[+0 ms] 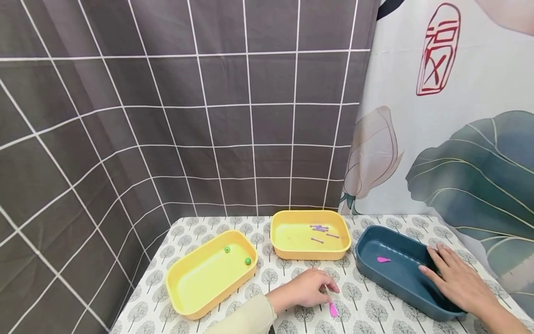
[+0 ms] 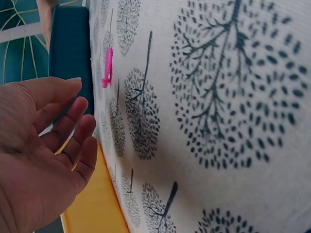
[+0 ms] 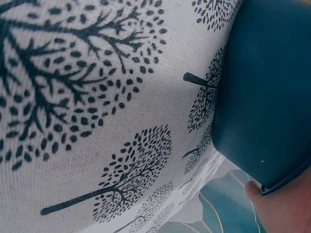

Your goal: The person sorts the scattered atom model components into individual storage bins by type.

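Note:
A small pink deflated balloon (image 1: pixel 333 310) lies on the tree-print cloth. Just above it my left hand (image 1: pixel 306 287) hovers with loosely bent fingers; in the left wrist view a gap shows between the fingertips and the balloon (image 2: pixel 108 67), and the hand (image 2: pixel 48 141) holds nothing. On the right stands a dark blue bin (image 1: pixel 396 285) with another pink balloon (image 1: pixel 383 260) on its floor. My right hand (image 1: pixel 460 278) rests over the bin's right rim, fingers extended and thumb over the inside. The right wrist view catches only part of this hand (image 3: pixel 284 206) at the rim.
A yellow bin (image 1: pixel 208 301) with two green beads (image 1: pixel 248 261) stands at the left, set at an angle. Behind, a second yellow bin (image 1: pixel 310 255) holds several purple cotton swabs (image 1: pixel 320 228). A dark grid curtain (image 1: pixel 271 125) and a printed white curtain (image 1: pixel 388 69) hang behind the table.

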Demonstrator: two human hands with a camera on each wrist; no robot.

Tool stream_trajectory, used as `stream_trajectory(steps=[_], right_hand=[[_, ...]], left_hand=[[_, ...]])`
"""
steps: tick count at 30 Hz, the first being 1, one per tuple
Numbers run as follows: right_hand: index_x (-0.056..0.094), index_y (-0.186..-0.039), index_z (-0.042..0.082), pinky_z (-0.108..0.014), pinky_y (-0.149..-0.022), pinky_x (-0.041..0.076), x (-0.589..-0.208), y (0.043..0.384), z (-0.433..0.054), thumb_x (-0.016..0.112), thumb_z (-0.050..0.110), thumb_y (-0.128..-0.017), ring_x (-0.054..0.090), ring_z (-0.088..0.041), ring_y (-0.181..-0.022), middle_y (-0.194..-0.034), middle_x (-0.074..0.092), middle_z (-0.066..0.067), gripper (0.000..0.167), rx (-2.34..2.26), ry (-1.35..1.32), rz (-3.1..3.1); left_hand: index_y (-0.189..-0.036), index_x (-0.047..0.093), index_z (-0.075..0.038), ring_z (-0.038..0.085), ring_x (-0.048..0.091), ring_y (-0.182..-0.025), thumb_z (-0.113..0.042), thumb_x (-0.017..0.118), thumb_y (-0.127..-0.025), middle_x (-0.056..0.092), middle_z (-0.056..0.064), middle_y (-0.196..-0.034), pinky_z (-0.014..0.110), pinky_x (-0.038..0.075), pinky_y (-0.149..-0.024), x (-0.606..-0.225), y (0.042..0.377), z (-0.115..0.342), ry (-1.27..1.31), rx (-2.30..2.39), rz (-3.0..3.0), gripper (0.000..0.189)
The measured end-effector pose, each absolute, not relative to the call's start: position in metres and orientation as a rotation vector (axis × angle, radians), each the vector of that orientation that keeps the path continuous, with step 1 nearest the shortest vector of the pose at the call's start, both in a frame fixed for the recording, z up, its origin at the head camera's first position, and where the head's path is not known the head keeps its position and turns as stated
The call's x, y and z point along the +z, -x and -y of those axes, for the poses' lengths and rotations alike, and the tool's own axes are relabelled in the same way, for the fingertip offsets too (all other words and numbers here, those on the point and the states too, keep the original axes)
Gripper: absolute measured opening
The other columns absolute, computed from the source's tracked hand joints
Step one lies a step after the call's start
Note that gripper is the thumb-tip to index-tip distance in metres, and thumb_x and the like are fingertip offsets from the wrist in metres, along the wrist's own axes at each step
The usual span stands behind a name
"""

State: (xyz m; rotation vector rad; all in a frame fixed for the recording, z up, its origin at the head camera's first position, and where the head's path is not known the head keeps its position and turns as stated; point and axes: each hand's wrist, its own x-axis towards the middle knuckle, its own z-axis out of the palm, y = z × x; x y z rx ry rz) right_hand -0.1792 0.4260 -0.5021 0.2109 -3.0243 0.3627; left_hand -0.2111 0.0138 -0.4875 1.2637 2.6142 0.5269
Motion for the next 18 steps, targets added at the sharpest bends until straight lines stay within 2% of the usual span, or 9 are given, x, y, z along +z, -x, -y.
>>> stream_trajectory(steps=[5,10,13,18], right_hand=[[0.02,-0.155,-0.013,-0.052,-0.115,-0.027,-0.5031,0.1786,-0.4267,0.042,0.046,-0.108,-0.014,-0.052,-0.149,-0.159,0.004,-0.041,0.079,0.369,-0.213,3.022],[0.02,-0.155,-0.013,-0.047,-0.114,-0.03,-0.5043,0.1784,-0.4268,0.043,0.045,-0.108,-0.014,-0.05,-0.149,-0.16,0.005,-0.041,0.078,0.365,-0.219,3.019],[0.02,-0.155,-0.013,-0.044,-0.113,-0.032,-0.5043,0.1783,-0.4265,0.043,0.046,-0.108,-0.013,-0.051,-0.149,-0.159,0.006,-0.041,0.079,0.365,-0.216,3.022],[0.018,-0.155,-0.013,-0.046,-0.113,-0.031,-0.5028,0.179,-0.426,0.042,0.046,-0.108,-0.013,-0.051,-0.149,-0.159,0.005,-0.041,0.079,0.373,-0.211,3.023]], left_hand=[[-0.114,0.075,-0.027,-0.008,0.05,-0.082,-0.022,0.076,-0.089,0.063,-0.019,-0.095,0.01,0.042,-0.081,-0.4898,0.2079,-0.0128,-1.224,0.533,-2.614,0.025],[-0.113,0.075,-0.027,-0.007,0.045,-0.077,-0.018,0.076,-0.087,0.054,-0.017,-0.085,0.009,0.04,-0.077,-0.4932,0.2045,-0.0124,-1.195,0.542,-2.623,0.027],[-0.112,0.075,-0.027,-0.007,0.044,-0.075,-0.018,0.076,-0.086,0.053,-0.017,-0.082,0.01,0.04,-0.076,-0.4947,0.2044,-0.0126,-1.2,0.525,-2.626,0.028],[-0.111,0.076,-0.026,-0.008,0.045,-0.075,-0.017,0.077,-0.085,0.053,-0.018,-0.084,0.01,0.04,-0.077,-0.4963,0.2064,-0.013,-1.212,0.516,-2.625,0.028]])
